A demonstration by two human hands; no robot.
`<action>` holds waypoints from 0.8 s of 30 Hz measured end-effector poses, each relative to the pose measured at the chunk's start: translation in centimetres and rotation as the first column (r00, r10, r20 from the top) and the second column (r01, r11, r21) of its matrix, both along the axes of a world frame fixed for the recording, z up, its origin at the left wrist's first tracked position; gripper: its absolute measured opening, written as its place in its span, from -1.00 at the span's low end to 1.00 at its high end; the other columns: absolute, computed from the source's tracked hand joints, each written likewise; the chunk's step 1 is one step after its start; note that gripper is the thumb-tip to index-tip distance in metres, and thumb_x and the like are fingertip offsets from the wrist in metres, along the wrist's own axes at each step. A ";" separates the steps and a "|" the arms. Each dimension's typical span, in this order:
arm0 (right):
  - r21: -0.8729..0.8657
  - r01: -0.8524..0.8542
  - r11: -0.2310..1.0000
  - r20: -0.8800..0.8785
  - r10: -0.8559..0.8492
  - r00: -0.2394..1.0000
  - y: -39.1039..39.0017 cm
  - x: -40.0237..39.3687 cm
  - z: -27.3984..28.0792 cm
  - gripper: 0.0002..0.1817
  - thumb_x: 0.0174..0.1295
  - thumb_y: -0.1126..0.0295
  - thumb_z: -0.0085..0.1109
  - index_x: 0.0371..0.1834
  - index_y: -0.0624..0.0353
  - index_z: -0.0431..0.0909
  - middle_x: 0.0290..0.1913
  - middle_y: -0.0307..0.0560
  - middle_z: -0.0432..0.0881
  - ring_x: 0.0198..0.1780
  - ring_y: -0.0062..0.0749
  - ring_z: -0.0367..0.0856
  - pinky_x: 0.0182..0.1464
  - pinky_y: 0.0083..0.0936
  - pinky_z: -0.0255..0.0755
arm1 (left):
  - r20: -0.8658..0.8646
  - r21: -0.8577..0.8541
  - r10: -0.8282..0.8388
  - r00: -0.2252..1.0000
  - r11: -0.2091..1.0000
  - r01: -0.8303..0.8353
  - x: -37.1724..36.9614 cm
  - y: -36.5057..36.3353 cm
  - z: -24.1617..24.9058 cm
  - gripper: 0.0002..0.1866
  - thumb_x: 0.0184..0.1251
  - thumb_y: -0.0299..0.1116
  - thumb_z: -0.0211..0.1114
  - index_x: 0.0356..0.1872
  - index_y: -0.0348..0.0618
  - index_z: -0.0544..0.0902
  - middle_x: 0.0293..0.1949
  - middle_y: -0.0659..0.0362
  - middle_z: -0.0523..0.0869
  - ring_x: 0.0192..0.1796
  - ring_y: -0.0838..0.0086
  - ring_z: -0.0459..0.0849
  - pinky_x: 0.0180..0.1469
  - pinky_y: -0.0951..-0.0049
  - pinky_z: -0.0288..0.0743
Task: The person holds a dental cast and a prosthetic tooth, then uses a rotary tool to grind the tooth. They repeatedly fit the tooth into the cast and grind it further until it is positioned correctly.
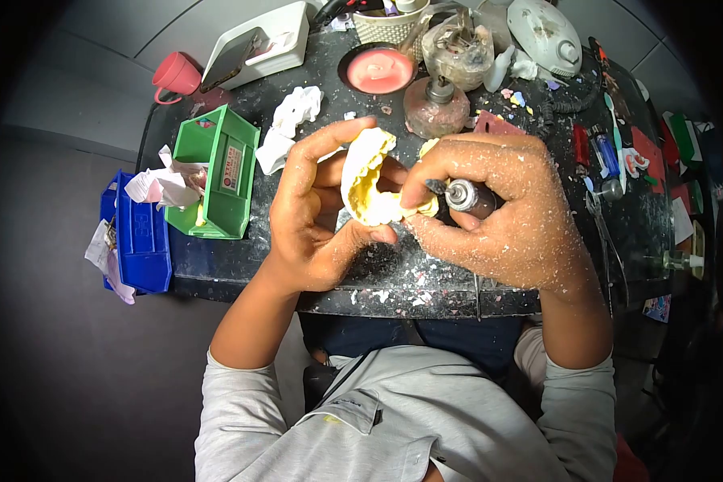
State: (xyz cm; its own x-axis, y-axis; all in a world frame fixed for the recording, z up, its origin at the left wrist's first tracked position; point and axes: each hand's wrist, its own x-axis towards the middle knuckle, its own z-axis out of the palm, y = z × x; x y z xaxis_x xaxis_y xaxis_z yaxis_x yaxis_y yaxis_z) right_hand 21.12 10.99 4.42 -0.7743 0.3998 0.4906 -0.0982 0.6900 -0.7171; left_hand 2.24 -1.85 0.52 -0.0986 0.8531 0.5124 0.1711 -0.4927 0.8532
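A pale yellow plaster dental cast [365, 181], shaped like a horseshoe arch, is up over the front of the bench. My left hand [309, 217] grips its left side, thumb below and fingers above and behind. In my right hand [510, 201], dusted with white flecks, is a metal rotary handpiece [474, 199], its dark bur pointing left towards the cast. The right fingers also press against the cast's right end, hiding part of it. White shavings [418, 281] lie on the black bench [217, 269] beneath.
A green bin [250, 173] and a blue bin [146, 249] with crumpled paper sit at the left. Towards the back are a pink mug [177, 74], a dish of pink wax [379, 71] and a glass burner [436, 108]. A toothbrush [614, 132] and a blue lighter [607, 154] lie right.
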 end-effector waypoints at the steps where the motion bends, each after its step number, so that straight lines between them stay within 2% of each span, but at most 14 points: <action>1: 0.004 0.004 1.000 0.003 -0.004 1.000 0.0 0.0 -0.1 -0.80 0.00 0.48 0.57 -0.35 0.02 0.72 -0.38 -0.30 0.73 -0.36 -0.37 0.69 0.06 -0.39 0.45 | 0.010 0.008 -0.007 1.000 1.000 0.007 0.0 0.0 0.0 -0.06 0.31 -0.44 0.63 0.58 -0.43 0.20 0.18 -0.13 0.74 0.21 0.27 0.77 0.30 0.28 0.65; 5: -0.013 0.012 1.000 0.025 -0.012 1.000 -0.1 0.2 0.2 -0.81 0.01 0.48 0.56 -0.35 0.03 0.71 -0.37 -0.30 0.75 -0.37 -0.41 0.69 0.11 -0.41 0.46 | 0.002 0.015 0.001 1.000 1.000 -0.001 0.0 0.1 -0.1 -0.05 0.30 -0.45 0.64 0.58 -0.43 0.20 0.16 -0.12 0.74 0.21 0.27 0.77 0.28 0.29 0.65; 7: -0.105 0.025 0.994 0.161 -0.007 0.987 -0.2 0.4 0.9 -0.81 0.02 0.49 0.56 -0.35 0.04 0.71 -0.37 -0.30 0.75 -0.40 -0.46 0.68 0.17 -0.42 0.46 | 0.008 0.014 -0.002 1.000 1.000 0.002 0.0 0.1 -0.1 -0.05 0.30 -0.45 0.64 0.58 -0.43 0.20 0.15 -0.11 0.75 0.21 0.28 0.77 0.28 0.29 0.65; 8: -0.105 0.025 0.994 0.161 -0.007 0.987 -0.2 0.4 0.7 -0.81 0.02 0.49 0.56 -0.35 0.04 0.71 -0.37 -0.30 0.75 -0.40 -0.46 0.68 0.17 -0.42 0.46 | 0.013 0.014 -0.005 1.000 1.000 0.005 0.0 0.1 -0.1 -0.05 0.30 -0.45 0.64 0.58 -0.43 0.20 0.15 -0.11 0.75 0.21 0.28 0.77 0.28 0.29 0.65; 10: -0.046 0.023 0.999 0.093 -0.019 0.996 -0.1 0.2 0.2 -0.81 0.02 0.53 0.55 -0.34 0.06 0.72 -0.37 -0.34 0.75 -0.50 -0.59 0.58 -0.02 -0.52 0.48 | 0.023 0.014 -0.008 1.000 1.000 0.008 0.0 0.1 -0.1 -0.05 0.30 -0.45 0.64 0.58 -0.43 0.20 0.15 -0.11 0.75 0.21 0.29 0.77 0.27 0.30 0.65; 11: -0.046 0.023 0.999 0.092 -0.019 0.996 -0.1 0.2 0.4 -0.81 0.02 0.53 0.55 -0.34 0.06 0.72 -0.37 -0.34 0.75 -0.50 -0.59 0.58 -0.02 -0.52 0.48 | 0.033 0.014 -0.010 0.999 1.000 0.010 0.0 0.1 -0.1 -0.05 0.30 -0.45 0.64 0.57 -0.43 0.20 0.15 -0.11 0.75 0.20 0.29 0.77 0.27 0.30 0.64; 13: -0.215 0.027 0.976 0.157 0.007 0.988 -0.4 0.3 0.8 -0.82 0.04 0.56 0.53 -0.33 0.08 0.73 -0.40 -0.38 0.72 -0.57 -0.73 0.45 -0.26 -0.64 0.39 | 0.033 0.013 -0.008 0.999 1.000 0.008 0.0 0.1 -0.1 -0.05 0.30 -0.45 0.64 0.57 -0.43 0.20 0.15 -0.11 0.75 0.20 0.29 0.77 0.27 0.29 0.65; 14: -0.215 0.026 0.976 0.157 0.008 0.988 -0.4 0.2 0.8 -0.82 0.04 0.56 0.53 -0.33 0.08 0.73 -0.40 -0.38 0.72 -0.57 -0.73 0.45 -0.26 -0.64 0.39 | 0.034 0.011 -0.007 0.999 1.000 0.006 0.0 0.0 -0.1 -0.05 0.30 -0.45 0.64 0.57 -0.43 0.20 0.15 -0.11 0.75 0.20 0.29 0.77 0.28 0.29 0.65; 16: -0.255 0.011 0.967 0.131 0.024 0.991 -0.5 0.2 0.7 -0.82 0.05 0.60 0.53 -0.33 0.12 0.73 -0.42 -0.41 0.68 -0.59 -0.83 0.36 -0.40 -0.70 0.25 | 0.033 0.014 -0.002 0.999 1.000 0.002 0.0 0.0 -0.1 -0.05 0.30 -0.44 0.64 0.58 -0.43 0.20 0.15 -0.11 0.74 0.20 0.29 0.77 0.28 0.29 0.65; 19: -0.152 -0.008 0.988 0.094 0.022 0.995 -0.3 0.3 0.8 -0.82 0.04 0.61 0.53 -0.34 0.14 0.73 -0.43 -0.42 0.65 -0.58 -0.85 0.35 -0.39 -0.72 0.24 | 0.021 0.020 0.003 1.000 1.000 -0.003 0.1 -0.1 0.0 -0.05 0.31 -0.42 0.64 0.58 -0.43 0.19 0.16 -0.11 0.74 0.21 0.29 0.77 0.29 0.29 0.65; 24: -0.197 -0.006 0.980 0.095 0.026 0.995 -0.5 0.2 0.7 -0.82 0.04 0.63 0.53 -0.33 0.15 0.74 -0.43 -0.43 0.65 -0.57 -0.86 0.34 -0.41 -0.74 0.21 | 0.011 0.016 -0.001 1.000 1.000 0.001 0.0 -0.1 0.1 -0.05 0.33 -0.40 0.63 0.59 -0.42 0.19 0.17 -0.11 0.73 0.21 0.28 0.77 0.29 0.29 0.65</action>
State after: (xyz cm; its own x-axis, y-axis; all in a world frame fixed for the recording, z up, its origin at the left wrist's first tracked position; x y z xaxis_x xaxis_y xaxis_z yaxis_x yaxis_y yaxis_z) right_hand 21.34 10.52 5.09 -0.8212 0.4679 0.3266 -0.0318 0.5340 -0.8449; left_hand 2.19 -1.97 0.61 -0.1032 0.8451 0.5245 0.1616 -0.5061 0.8472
